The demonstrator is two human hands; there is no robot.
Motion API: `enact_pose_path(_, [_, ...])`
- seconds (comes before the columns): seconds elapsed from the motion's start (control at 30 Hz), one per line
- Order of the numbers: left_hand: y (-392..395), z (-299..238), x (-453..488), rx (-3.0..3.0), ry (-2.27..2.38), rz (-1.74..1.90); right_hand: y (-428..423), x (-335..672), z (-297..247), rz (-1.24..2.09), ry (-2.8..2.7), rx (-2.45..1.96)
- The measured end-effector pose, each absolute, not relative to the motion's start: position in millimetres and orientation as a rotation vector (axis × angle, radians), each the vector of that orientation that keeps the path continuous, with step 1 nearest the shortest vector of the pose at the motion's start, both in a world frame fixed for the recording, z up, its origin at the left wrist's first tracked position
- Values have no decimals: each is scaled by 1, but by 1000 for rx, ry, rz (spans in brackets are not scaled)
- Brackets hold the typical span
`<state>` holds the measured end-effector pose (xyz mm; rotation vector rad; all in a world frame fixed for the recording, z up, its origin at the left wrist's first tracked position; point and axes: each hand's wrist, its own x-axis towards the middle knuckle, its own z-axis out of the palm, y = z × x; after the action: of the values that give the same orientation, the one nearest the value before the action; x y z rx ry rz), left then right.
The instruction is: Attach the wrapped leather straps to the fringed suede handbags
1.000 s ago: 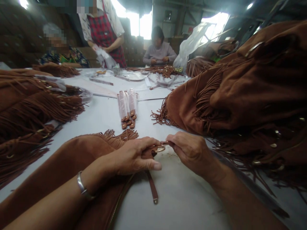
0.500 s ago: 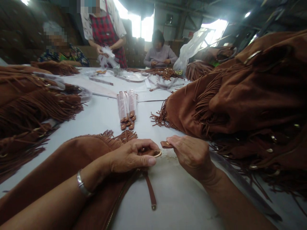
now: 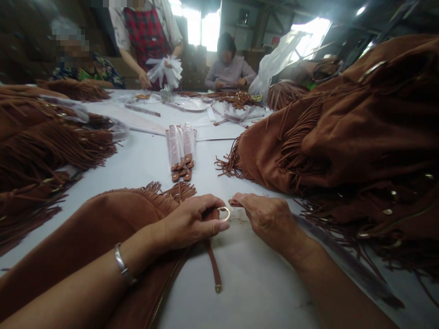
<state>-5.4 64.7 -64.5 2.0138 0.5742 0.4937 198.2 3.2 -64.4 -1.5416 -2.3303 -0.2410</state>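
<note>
My left hand (image 3: 194, 217) pinches a gold metal ring (image 3: 224, 214) at the edge of a brown suede fringed bag (image 3: 120, 214). The ring's opening faces me, and its far-left part is hidden by my fingers. A thin brown zipper pull (image 3: 214, 269) with a metal tip hangs below that hand onto the white table. Just right of the ring, my right hand (image 3: 269, 219) is closed on the end of a brown leather strap (image 3: 235, 202). The strap tip and the ring are close but apart. Most of the strap is covered by my fingers and forearm.
Several plastic-wrapped straps (image 3: 180, 148) lie stacked ahead on the white table (image 3: 212, 160). Piles of fringed brown bags rise at the right (image 3: 329, 137) and the left (image 3: 51, 141). Across the table are three people, one in a checked apron (image 3: 147, 34) holding white plastic strips (image 3: 168, 71).
My left hand has turned the ring to face me more openly. My right hand has tilted the strap end, so its gold stud no longer shows. The aproned person's plastic strips have fanned out.
</note>
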Motion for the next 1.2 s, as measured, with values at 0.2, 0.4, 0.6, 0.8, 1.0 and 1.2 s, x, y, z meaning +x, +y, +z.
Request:
enact_pose_path(0.2, [64, -66, -5, 2176, 527, 525, 6, 194, -71, -405, -2345, -1504])
enact_pose_path(0.4, [64, -72, -6, 2197, 539, 579, 7, 191, -73, -498, -2303, -1493])
enact_pose_path(0.6, [63, -75, -5, 2121, 576, 606, 8, 190, -74, -602, -2241, -1561])
enact_pose_path(0.8, [64, -72, -5, 2160, 624, 621, 5, 182, -77, -675, -2226, -1568])
enact_pose_path(1.0, [64, -72, -3, 2222, 644, 613, 5, 178, -80, -620, -2228, -1555])
enact_pose_path(1.2, [66, -73, -3, 2184, 650, 611, 11, 184, -87, -413, -2243, -1391])
